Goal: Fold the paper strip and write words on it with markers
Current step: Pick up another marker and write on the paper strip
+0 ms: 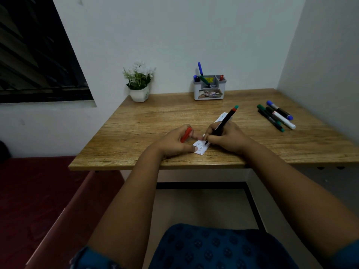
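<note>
Head view: my right hand (226, 137) pinches a black marker (223, 123), tip down on the white paper strip (202, 148). The strip lies between my hands on the wooden table (136, 121), running toward 1 o'clock. My left hand (174, 141) curls around a red cap (186, 134), fingertips (195, 149) pressing the strip's near end. Spare markers (276, 117) lie at 2 o'clock.

the pen holder (209, 88) label shows "op"; paper strip (201, 148) handwriting is illegible.
</note>
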